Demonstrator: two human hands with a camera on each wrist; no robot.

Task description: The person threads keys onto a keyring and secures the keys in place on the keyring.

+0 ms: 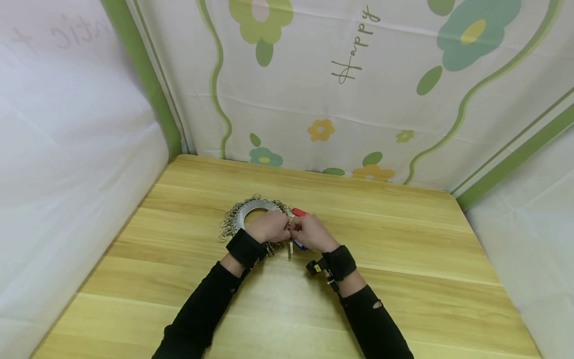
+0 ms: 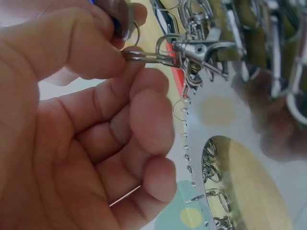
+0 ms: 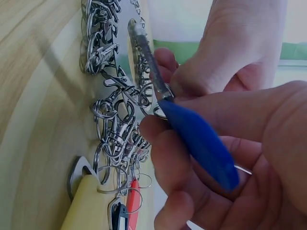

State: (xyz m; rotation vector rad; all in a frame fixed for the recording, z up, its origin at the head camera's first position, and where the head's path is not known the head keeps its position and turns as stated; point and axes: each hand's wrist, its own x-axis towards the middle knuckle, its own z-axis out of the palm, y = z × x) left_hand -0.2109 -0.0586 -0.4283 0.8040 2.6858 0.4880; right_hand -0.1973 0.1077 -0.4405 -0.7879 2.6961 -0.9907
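Note:
A flat silver metal ring (image 1: 244, 212), hung around its edge with small clips and split rings, lies on the wooden table. Over its right side, my left hand (image 1: 270, 228) pinches a split ring (image 2: 146, 57) between thumb and index finger; that ring hangs from one of the clips (image 2: 196, 49). My right hand (image 1: 314, 234) is close beside it, fingertips meeting the left hand's. It holds a key with a blue head (image 3: 204, 143), the blade (image 3: 152, 62) pointing away from the palm. A thin ring at the key's head is partly hidden by the fingers.
Right of the metal ring lie a red-headed key (image 3: 134, 203), a dark-headed key (image 3: 118, 215) and a yellow-handled piece (image 3: 82, 208), attached among the clips. The wooden tabletop (image 1: 403, 249) is bounded by white cloth walls (image 1: 287, 99) with flower prints behind.

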